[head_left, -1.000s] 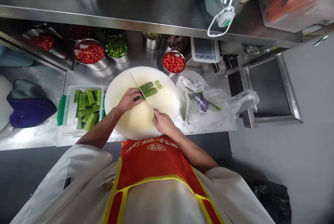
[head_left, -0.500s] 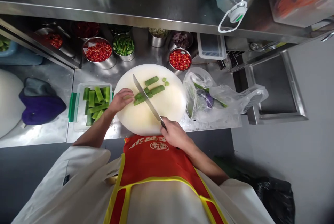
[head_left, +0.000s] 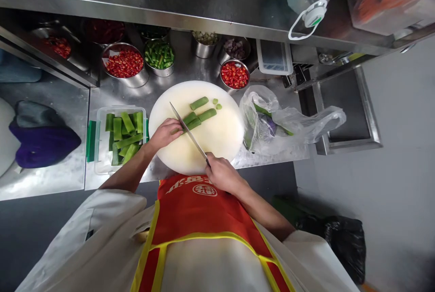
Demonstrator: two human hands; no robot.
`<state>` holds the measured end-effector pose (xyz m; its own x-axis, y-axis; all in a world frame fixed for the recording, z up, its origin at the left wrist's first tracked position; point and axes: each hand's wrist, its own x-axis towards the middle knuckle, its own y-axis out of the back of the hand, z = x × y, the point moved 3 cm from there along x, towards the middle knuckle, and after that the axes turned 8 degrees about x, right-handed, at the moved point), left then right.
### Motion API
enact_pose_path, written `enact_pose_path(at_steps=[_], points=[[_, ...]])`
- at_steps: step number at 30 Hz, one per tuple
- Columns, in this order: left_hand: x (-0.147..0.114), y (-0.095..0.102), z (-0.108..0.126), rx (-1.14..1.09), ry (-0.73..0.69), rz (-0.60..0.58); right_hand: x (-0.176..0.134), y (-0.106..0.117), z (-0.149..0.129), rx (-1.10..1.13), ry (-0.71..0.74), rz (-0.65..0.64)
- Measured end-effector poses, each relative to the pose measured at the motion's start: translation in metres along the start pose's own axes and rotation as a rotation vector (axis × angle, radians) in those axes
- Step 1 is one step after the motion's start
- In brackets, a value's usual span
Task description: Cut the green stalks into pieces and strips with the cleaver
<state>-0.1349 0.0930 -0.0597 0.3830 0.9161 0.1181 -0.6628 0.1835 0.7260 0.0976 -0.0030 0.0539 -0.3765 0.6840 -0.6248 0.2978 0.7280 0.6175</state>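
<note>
A white round cutting board (head_left: 217, 147) lies in front of me with several cut pieces of a long green vegetable on it. My right hand (head_left: 220, 172) is closed round the handle of a kitchen knife (head_left: 190, 134). Its blade slants up and left, beside my left fingertips. My left hand (head_left: 166, 133) bends its fingers over the left ends of the green vegetable pieces (head_left: 193, 123), pressing them on the board. One more length (head_left: 199, 103) and two small end bits (head_left: 216, 104) lie farther back. The blade crosses the pieces; whether it cuts into them I cannot tell.
Left of the board stands a clear plastic box (head_left: 102, 147) of cut green pieces. Behind are steel pots of chopped red chilli (head_left: 124, 63), green chilli (head_left: 159, 55) and more. A plastic bag (head_left: 282, 133) lies right. A steel shelf (head_left: 204, 20) overhangs the back.
My left hand has moved right onto the green pieces, its fingers now over their left ends. The knife has shifted slightly left with its blade turned a little steeper.
</note>
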Motion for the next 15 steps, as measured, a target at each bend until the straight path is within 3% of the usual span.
enact_pose_path(at_steps=[6, 15], points=[[-0.007, -0.008, 0.003, 0.052, 0.000, 0.041, 0.026, -0.026, 0.005, 0.018, 0.012, 0.051], [-0.037, -0.016, 0.018, 0.151, 0.165, 0.149, 0.003, -0.043, 0.013, 0.089, 0.089, 0.033]])
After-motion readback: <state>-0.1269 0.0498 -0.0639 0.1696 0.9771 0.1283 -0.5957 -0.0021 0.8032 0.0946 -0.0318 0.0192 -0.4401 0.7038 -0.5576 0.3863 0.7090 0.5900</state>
